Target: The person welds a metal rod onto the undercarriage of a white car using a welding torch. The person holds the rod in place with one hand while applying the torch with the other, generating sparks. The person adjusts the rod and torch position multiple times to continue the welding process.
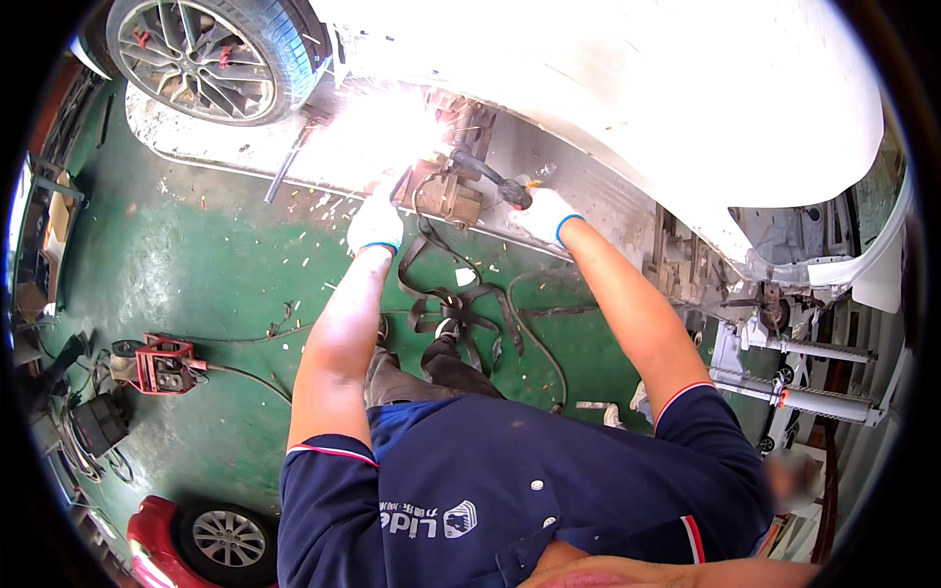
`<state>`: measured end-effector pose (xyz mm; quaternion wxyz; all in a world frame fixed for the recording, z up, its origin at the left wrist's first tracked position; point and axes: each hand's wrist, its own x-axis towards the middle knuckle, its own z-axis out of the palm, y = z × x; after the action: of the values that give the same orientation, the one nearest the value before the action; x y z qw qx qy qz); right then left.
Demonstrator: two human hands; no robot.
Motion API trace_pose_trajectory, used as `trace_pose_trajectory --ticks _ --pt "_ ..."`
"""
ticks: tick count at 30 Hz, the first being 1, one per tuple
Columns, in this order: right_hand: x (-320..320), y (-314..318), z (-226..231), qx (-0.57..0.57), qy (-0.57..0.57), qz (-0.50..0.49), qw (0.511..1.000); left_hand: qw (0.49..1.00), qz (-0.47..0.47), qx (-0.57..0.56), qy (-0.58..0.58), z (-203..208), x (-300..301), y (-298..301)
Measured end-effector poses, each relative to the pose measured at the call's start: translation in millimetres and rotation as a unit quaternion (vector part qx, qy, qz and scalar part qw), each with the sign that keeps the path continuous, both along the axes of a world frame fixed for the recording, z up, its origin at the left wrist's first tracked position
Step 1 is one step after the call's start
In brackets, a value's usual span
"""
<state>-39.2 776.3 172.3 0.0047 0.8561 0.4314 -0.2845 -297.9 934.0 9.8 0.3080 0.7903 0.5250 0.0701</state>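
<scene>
My right hand (547,216), in a white glove with a blue cuff, is closed round the handle of a black welding torch (480,169). The torch's neck points left, toward a blinding white arc with sparks at the lower side of a white car body (627,88). My left hand (375,223), gloved alike, is just below the glare with its fingers curled in. A thin dark piece shows at its fingertips, but what it grips is washed out. Between the hands is a brownish metal block (449,199) with a cable in front of it.
A wheel (201,64) is at the upper left, beside a metal bar (284,167). Black straps (461,299) and a hose lie on the green floor near my feet. A red-framed machine (165,365) stands left; a red car (162,544) is lower left. Metal racking (804,372) stands right.
</scene>
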Motion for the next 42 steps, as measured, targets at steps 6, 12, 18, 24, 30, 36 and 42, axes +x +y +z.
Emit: trace_pose_trajectory --ticks 6,12,18,24,30,36,42 --pt "-9.7 -30.0 -17.7 0.044 0.021 -0.05 0.998 0.996 0.037 -0.079 -0.01 21.8 2.2 -0.5" --pt "-7.6 -53.4 -49.7 0.059 0.036 -0.062 0.996 0.995 0.048 -0.078 -0.036 15.3 6.1 -5.7" --pt "-20.5 -30.7 -34.3 0.042 0.049 -0.053 0.996 0.994 0.056 -0.085 -0.039 9.3 2.9 -3.5" --pt "-12.8 -23.0 -39.5 0.018 0.055 -0.062 0.996 0.993 0.066 -0.084 -0.04 14.3 5.6 -6.5" --pt "3.0 -21.3 -57.3 0.031 0.064 -0.052 0.996 0.994 0.066 -0.073 -0.053 7.9 4.4 -5.9" --pt "1.8 -16.0 -45.1 0.015 0.079 -0.055 0.995 0.994 0.063 -0.069 -0.05 6.1 1.6 -3.7" --pt "7.9 -9.0 -29.2 -0.008 0.067 -0.043 0.997 0.996 0.058 -0.063 -0.036 11.5 3.4 -2.2"
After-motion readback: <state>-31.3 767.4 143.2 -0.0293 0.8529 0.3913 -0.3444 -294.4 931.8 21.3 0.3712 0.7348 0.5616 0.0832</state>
